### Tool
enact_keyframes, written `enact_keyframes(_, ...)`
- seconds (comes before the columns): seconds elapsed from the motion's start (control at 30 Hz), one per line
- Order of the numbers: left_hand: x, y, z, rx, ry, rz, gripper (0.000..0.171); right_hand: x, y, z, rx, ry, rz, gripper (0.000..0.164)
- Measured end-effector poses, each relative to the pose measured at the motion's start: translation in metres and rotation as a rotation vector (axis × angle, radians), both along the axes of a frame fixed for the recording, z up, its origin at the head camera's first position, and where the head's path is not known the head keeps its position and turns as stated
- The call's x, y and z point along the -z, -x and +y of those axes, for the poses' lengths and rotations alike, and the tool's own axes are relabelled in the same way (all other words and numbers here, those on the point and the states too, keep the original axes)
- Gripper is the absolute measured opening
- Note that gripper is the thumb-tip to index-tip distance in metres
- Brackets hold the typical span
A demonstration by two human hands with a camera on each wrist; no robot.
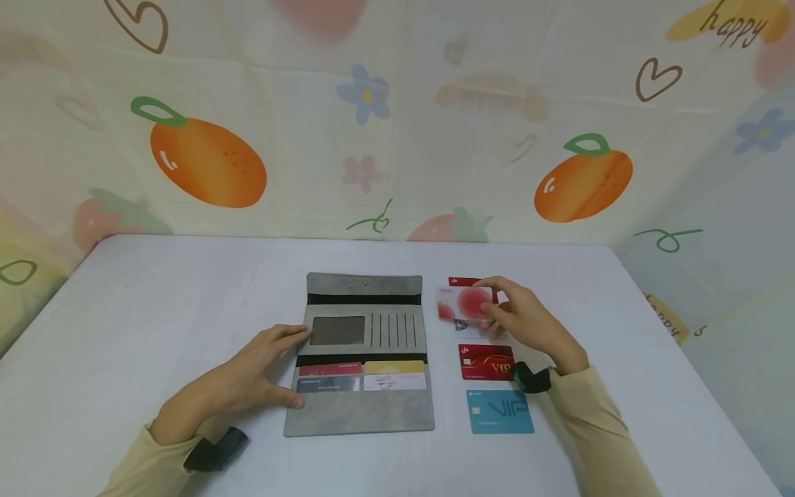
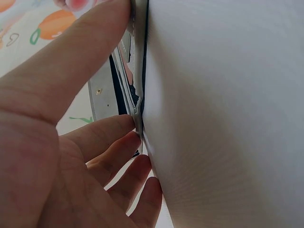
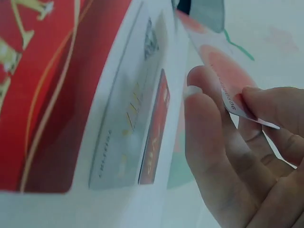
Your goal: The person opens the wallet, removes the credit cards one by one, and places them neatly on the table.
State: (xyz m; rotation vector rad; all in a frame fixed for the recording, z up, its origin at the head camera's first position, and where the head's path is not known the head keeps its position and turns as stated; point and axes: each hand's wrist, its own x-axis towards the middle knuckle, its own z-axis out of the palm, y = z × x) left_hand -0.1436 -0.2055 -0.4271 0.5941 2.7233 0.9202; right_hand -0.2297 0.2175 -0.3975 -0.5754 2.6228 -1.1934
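Note:
A grey wallet (image 1: 360, 413) lies unfolded on the table, with several cards in its lower slots, among them a red card (image 1: 329, 369) and a yellow card (image 1: 394, 366). At its left edge, my left hand (image 1: 254, 369) touches it with fingers and thumb spread. My right hand (image 1: 522, 314) pinches a white card with pink-red circles (image 3: 228, 66) between thumb and fingers, raised above the table. Beneath that card lie a red card (image 3: 156, 133) and a pale card (image 3: 126, 114), both partly covered in the head view.
Nearer the front, right of the wallet, a red VIP card (image 1: 486, 362) and a blue VIP card (image 1: 499, 412) lie flat on the white table (image 1: 205, 290). A patterned cloth (image 1: 397, 124) hangs behind the table's far edge.

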Motion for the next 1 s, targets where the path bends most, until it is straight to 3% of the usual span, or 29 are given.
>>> enact_keyframes(0.37, 0.001, 0.0, 0.0, 0.004, -0.002, 0.012, 0.102, -0.006, 0.005, 0.025, 0.092, -0.037, 0.029, 0.043)
enact_keyframes(0.7, 0.001, 0.0, 0.0, 0.0, 0.003, 0.014, 0.102, -0.01, 0.01, 0.048, 0.246, -0.03, 0.053, 0.049)
enact_keyframes(1.0, 0.0, -0.001, 0.0, -0.005, 0.0, 0.013, 0.101, -0.002, 0.014, 0.066, 0.345, -0.029, 0.07, 0.05)
